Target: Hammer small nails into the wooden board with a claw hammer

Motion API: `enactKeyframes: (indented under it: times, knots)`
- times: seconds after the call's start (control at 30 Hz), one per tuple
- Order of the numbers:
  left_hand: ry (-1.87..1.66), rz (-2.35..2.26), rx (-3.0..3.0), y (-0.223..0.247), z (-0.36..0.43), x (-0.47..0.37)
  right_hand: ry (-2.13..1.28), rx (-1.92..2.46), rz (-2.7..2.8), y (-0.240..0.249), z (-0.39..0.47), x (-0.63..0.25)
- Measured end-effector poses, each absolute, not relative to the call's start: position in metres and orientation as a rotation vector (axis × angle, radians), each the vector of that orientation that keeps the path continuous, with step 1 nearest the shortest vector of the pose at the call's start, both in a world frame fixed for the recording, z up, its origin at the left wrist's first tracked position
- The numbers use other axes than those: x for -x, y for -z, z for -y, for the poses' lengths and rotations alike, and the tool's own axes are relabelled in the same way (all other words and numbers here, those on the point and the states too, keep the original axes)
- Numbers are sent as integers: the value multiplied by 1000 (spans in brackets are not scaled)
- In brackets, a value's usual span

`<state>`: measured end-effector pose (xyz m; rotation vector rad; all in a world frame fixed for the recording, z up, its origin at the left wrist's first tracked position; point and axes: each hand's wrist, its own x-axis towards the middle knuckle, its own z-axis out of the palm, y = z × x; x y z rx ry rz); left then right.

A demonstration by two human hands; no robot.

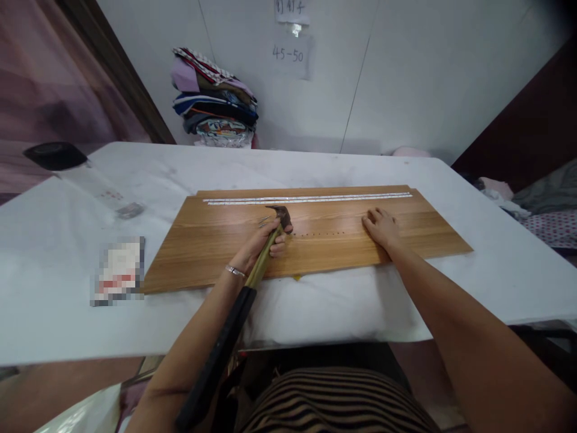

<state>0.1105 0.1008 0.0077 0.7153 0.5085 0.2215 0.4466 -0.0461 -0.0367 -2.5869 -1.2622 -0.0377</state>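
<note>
A claw hammer (pixel 255 267) with a dark metal head, a yellowish shaft and a long black grip slants across my left forearm. My left hand (pixel 270 237) is closed around it just below the head, over the middle of a wood-grain board (pixel 180 252). A row of small dark nails (pixel 320 234) runs rightward from the hammer head. Beside the head lie a few loose nails (pixel 264 221). On the right part of the board my right hand (pixel 382 227) rests palm down, its fingers apart and slightly bent, with nothing visible in it.
Two white measuring strips (pixel 311 198) lie along the board's far edge. The board is on a table with a white cover (pixel 315 307). To the left are a blurred-out item (pixel 119 270), a small clear packet (pixel 130 210) and a black object (pixel 56 156). Folded clothes (pixel 216 99) are stacked behind.
</note>
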Motion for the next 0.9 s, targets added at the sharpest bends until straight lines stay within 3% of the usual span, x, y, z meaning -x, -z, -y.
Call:
enactKeyframes:
  times: [0.9]
  knots:
    - [-215,-533,-704,-12,-98,-111,45,2631,1265,37,45,-447]
